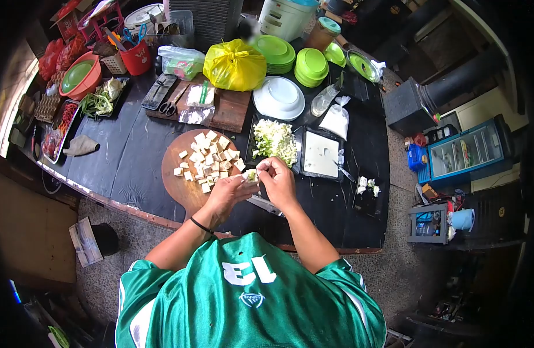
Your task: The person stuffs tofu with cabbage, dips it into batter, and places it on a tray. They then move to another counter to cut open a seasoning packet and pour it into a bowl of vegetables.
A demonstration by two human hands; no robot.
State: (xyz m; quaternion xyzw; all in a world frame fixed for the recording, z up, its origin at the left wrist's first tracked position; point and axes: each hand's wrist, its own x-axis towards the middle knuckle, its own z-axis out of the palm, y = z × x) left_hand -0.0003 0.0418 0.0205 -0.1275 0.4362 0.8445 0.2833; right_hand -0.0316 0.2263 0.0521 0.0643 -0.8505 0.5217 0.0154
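Note:
My left hand (pixel 225 194) has its fingers closed round a small pale tofu piece (pixel 251 176) with green bits of vegetable at its top. Just beside it, my right hand (pixel 278 182) is pinched at the piece's edge; what lies between those fingertips is hidden. To the left, pale tofu cubes (pixel 210 160) lie heaped on a round wooden board (pixel 173 165) with a handle. Chopped cabbage (pixel 274 139) fills a dark tray behind my hands. A black tray (pixel 302 152) holding a smooth white mixture (pixel 320 155) stands right of it, with a utensil (pixel 346 173) at its side.
A dark tray (pixel 365 203) with white pieces sits at the right. Behind are white plates (pixel 278 98), a yellow bag (pixel 234 65), green dishes (pixel 311 66), a bag of white powder (pixel 335 120), and a thick wooden board (pixel 232 107) with scissors (pixel 173 103). The table's edge (pixel 122 210) is near my body.

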